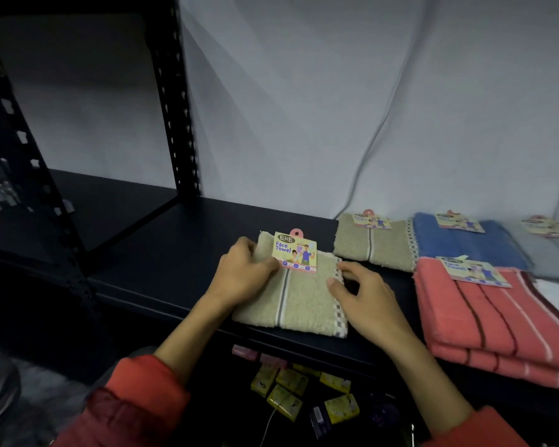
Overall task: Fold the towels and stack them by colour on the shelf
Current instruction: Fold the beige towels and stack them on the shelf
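— So, where is the towel she is working on?

— The folded beige face towel (291, 298) lies flat near the front edge of the dark shelf (162, 240), its label card (295, 255) at the far end. The left hand (242, 272) has its fingers curled over the towel's far left corner, beside the card. The right hand (365, 301) sits at the checked right border, thumb on the pile and fingers bent round the edge.

— And the matching pile?

— A second beige towel (373, 242) lies just to the right and further back, apart from this one. Beyond it are a blue towel (465, 246) and a grey one (549, 253); a stack of red towels (491, 321) sits nearer the front.

— How should she finish the step?

— I'd say square it first: press the edges flush so the stripe runs straight. Then lift with both hands supporting the sides, so the fold doesn't slump open, and set it onto the other beige towel with the cards at the same end. The risk is the label card catching or the layers sliding as it travels.
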{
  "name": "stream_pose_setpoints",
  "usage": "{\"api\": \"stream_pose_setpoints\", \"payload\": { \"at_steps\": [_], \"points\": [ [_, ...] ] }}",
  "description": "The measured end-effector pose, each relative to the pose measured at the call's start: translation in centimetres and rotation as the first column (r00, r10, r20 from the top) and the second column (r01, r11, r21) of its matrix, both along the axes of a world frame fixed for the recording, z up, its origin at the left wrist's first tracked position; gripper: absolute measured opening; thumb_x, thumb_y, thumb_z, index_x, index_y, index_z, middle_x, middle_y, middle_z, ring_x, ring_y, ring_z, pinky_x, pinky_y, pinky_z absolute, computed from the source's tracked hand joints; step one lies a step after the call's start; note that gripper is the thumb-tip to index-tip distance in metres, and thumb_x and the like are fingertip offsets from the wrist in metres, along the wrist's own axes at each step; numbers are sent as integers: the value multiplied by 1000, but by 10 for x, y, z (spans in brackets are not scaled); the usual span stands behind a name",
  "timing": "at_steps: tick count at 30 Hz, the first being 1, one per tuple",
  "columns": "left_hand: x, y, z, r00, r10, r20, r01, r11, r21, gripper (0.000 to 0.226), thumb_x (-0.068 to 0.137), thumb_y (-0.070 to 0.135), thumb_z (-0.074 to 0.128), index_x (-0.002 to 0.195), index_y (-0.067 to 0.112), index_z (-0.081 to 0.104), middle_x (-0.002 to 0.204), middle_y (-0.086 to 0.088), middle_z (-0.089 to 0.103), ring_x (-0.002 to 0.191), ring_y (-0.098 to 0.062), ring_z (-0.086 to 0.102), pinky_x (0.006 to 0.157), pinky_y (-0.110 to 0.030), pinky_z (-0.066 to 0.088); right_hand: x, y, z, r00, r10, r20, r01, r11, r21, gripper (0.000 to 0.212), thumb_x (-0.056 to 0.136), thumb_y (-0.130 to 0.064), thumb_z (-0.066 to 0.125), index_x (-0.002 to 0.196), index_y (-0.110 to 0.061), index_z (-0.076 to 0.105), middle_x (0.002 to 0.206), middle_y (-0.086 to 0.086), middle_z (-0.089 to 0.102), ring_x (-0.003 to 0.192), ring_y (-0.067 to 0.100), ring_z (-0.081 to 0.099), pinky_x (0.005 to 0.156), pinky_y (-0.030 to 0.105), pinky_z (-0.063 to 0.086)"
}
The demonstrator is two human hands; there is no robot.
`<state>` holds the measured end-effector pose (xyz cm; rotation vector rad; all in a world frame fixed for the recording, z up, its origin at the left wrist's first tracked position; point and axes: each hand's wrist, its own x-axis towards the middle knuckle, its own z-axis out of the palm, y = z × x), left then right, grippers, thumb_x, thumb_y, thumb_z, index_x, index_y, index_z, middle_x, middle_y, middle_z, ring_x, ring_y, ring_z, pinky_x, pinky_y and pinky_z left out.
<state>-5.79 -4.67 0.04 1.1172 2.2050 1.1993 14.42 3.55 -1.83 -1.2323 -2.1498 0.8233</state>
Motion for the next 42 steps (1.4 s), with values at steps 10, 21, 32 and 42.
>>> {"api": "stream_pose_setpoints", "payload": {
  "at_steps": [10, 21, 32, 42],
  "points": [
    [20, 5, 79, 816, -391, 426, 218, 891, 399, 36, 91, 7, 71, 123, 16, 57, 104, -10, 78, 91, -28, 75, 76, -39, 62, 0, 25, 51, 796, -221, -564, -319, 640, -700, 27, 84, -10, 69, 110, -15, 71, 109, 4, 76, 107, 20, 67, 87, 32, 48],
    [27, 99, 103, 822, -389, 416, 226, 893, 389, 28, 90, 19, 75, 117, 24, 71, 105, 3, 78, 103, -24, 73, 81, -39, 59, 45, 112, 108, 708, -166, -686, -218, 873, -436, 34, 85, -7, 72, 118, -11, 67, 118, 12, 73, 111, 31, 69, 100, 48, 53],
    [41, 216, 18, 983, -157, 96, 142, 979, 143, 56, 85, 32, 82, 132, 14, 58, 118, -9, 69, 98, -20, 66, 83, -30, 54, 47, 200, 51, 971, -142, -195, 122, 986, -110, 29, 86, -8, 77, 113, -7, 69, 100, 6, 74, 79, 10, 67, 73, 23, 52],
    [46, 229, 0, 942, -252, 223, 236, 967, 98, 42, 98, 37, 63, 134, 15, 58, 126, 3, 65, 110, -15, 63, 91, -28, 49, 37, 210, 19, 968, -235, 89, 207, 947, 247, 65, 90, -23, 67, 148, -14, 39, 135, 11, 49, 126, 29, 46, 103, 37, 39]
  ]
}}
